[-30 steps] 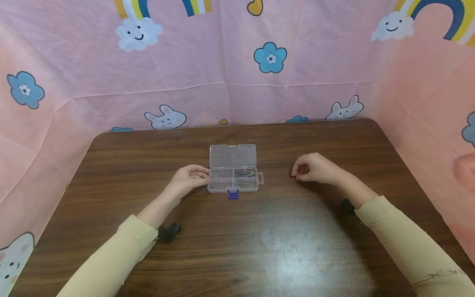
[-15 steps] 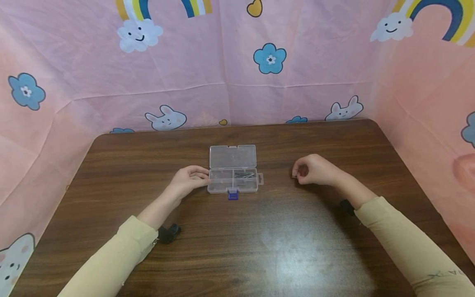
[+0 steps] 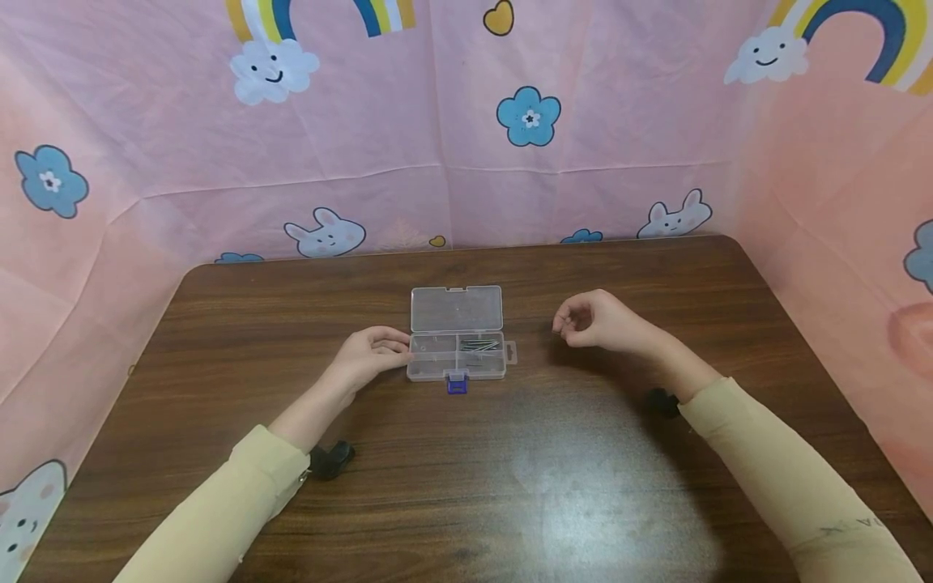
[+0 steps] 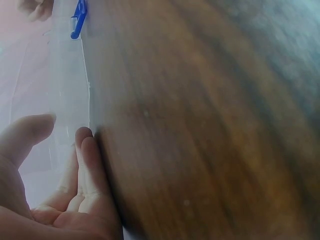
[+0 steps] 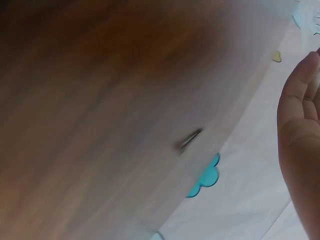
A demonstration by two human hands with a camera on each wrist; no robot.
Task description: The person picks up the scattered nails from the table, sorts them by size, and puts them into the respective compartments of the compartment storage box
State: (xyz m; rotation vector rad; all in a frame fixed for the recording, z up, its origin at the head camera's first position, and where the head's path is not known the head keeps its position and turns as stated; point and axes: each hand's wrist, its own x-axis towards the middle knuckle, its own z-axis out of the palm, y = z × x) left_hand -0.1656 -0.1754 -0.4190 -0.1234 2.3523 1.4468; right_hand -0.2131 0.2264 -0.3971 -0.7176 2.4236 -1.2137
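A clear plastic compartment box (image 3: 430, 344) lies open on the brown table, its lid (image 3: 456, 309) folded back and its blue latch (image 3: 457, 384) facing front. Several thin metal nails (image 3: 479, 346) lie in its back right compartment. My left hand (image 3: 364, 356) holds the box's left end between its digits, close-up in the left wrist view. To the right of the box, my right hand (image 3: 601, 320) hovers with thumb and index finger curled towards each other; I cannot tell whether something sits between the tips. The right wrist view shows a short, thin metal piece (image 5: 191, 139) on the table.
The wooden table (image 3: 437, 494) reaches back to a pink patterned cloth (image 3: 364, 138), which also hangs at both sides. A hanging tab (image 3: 511, 352) sticks out from the box's right end. Black wrist devices (image 3: 333, 459) sit under both forearms.
My right hand has risen off the table and shifted left towards the box. A tiny bright thing showed at its fingertips half a second ago. My left hand and the box have stayed put.
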